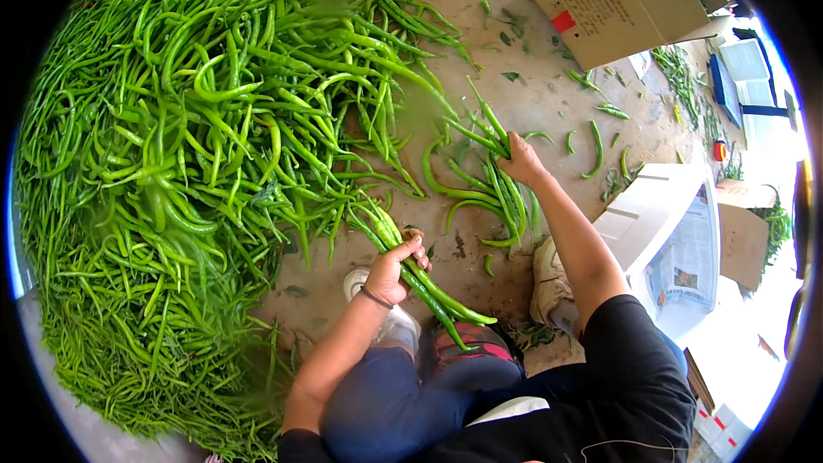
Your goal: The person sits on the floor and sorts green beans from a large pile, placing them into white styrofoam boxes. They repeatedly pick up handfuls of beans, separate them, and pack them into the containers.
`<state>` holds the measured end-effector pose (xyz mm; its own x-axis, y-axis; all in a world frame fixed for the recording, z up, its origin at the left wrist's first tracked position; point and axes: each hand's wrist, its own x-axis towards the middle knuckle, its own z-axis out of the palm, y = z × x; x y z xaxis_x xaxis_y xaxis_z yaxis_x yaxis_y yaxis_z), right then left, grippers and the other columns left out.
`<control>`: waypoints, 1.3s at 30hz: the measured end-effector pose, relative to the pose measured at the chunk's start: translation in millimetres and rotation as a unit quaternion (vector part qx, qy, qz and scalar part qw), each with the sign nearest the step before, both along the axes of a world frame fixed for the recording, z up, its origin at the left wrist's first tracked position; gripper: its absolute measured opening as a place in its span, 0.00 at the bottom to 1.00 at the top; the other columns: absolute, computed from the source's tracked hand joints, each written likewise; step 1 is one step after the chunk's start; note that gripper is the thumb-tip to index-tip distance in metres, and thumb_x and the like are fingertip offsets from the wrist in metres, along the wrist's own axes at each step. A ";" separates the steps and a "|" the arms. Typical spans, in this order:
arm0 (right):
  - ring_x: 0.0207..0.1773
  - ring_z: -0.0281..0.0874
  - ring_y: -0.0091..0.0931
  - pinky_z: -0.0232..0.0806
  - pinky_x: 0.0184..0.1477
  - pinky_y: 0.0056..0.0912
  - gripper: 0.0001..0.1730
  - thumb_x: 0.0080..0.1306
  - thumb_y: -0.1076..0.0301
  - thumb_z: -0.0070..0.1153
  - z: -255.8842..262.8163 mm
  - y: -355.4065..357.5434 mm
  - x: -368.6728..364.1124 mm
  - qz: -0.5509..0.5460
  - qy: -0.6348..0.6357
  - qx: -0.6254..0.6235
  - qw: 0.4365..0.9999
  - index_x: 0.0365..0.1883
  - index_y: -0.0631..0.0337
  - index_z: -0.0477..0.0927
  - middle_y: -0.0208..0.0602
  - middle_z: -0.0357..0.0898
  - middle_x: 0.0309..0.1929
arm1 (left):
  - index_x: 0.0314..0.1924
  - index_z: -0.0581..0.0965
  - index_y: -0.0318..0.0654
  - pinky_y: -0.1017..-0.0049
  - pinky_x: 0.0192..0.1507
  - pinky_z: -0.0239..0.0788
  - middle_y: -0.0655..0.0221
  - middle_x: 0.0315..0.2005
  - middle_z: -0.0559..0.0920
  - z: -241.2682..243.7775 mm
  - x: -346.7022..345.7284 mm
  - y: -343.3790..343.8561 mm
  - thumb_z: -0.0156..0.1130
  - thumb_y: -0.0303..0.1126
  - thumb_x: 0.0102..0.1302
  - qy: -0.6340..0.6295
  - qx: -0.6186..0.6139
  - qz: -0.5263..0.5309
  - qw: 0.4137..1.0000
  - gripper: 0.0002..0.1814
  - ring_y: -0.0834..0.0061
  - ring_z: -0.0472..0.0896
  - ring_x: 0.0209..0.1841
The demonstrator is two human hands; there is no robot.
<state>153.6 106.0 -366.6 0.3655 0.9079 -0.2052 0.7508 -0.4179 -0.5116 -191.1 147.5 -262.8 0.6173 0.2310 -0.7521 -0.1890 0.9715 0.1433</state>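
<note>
A bunch of long green chili peppers (429, 288) is gripped in my left hand (393, 269), its stem ends toward the pile and its tips hanging over my lap. My right hand (522, 161) is closed around other green peppers (486, 117), held above the floor to the right of the pile. Just below that hand lies a small group of loose green peppers (498, 196) on the floor. The large heap of green chili peppers (193, 141) fills the left side of the view, close to my left hand.
A cardboard box (617, 3) bearing print stands at the upper right. Right of my right arm is a white foam box (649, 206) lined with newspaper (685, 263). Stray peppers (595, 148) and leaves (510, 76) lie on the concrete floor (463, 238). My shoes (546, 280) rest near them.
</note>
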 end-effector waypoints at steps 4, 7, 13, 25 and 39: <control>0.36 0.68 0.36 0.64 0.37 0.41 0.17 0.67 0.57 0.51 37.9 8.6 -41.9 -0.030 0.154 -0.032 0.987 0.40 0.63 0.69 0.52 0.72 0.32 | 0.48 0.72 0.44 0.69 0.41 0.70 0.72 0.29 0.75 -4.3 -4.2 0.7 0.60 0.29 0.63 0.022 -0.003 0.005 1.000 0.13 0.75 0.75 0.31; 0.36 0.74 0.38 0.68 0.35 0.43 0.16 0.64 0.62 0.51 69.8 -25.7 -146.3 0.147 0.045 -0.090 0.984 0.45 0.64 0.71 0.47 0.74 0.34 | 0.49 0.72 0.45 0.68 0.47 0.70 0.71 0.35 0.79 2.0 9.0 -2.0 0.62 0.27 0.62 0.016 0.029 0.065 0.997 0.16 0.74 0.77 0.40; 0.39 0.78 0.45 0.71 0.41 0.43 0.18 0.65 0.68 0.47 100.4 -22.8 -158.2 0.372 0.161 -0.044 0.913 0.54 0.59 0.69 0.50 0.77 0.39 | 0.37 0.74 0.45 0.69 0.47 0.72 0.70 0.36 0.80 -25.3 -15.8 -10.4 0.64 0.23 0.58 0.044 0.007 0.040 0.998 0.10 0.73 0.79 0.43; 0.30 0.75 0.30 0.69 0.31 0.36 0.16 0.63 0.59 0.57 63.6 -12.2 -11.6 -0.037 0.026 -0.137 0.990 0.39 0.62 0.72 0.39 0.75 0.31 | 0.45 0.73 0.35 0.73 0.39 0.74 0.67 0.34 0.79 21.3 0.0 2.0 0.66 0.24 0.58 0.050 0.271 -0.035 0.961 0.16 0.74 0.81 0.36; 0.24 0.66 0.31 0.61 0.29 0.40 0.27 0.72 0.50 0.44 206.4 -23.8 -174.8 0.047 0.285 -0.086 0.954 0.33 0.70 0.74 0.49 0.72 0.23 | 0.41 0.76 0.35 0.71 0.52 0.69 0.64 0.38 0.80 47.6 0.1 0.1 0.66 0.24 0.57 -0.002 0.583 -0.062 0.810 0.11 0.72 0.79 0.44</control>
<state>-21.2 82.2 -160.2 0.0688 0.8666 -0.4943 0.4099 -0.4763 -0.7779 -191.0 147.6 -215.2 0.6922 0.7188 -0.0652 -0.1036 0.1884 0.9766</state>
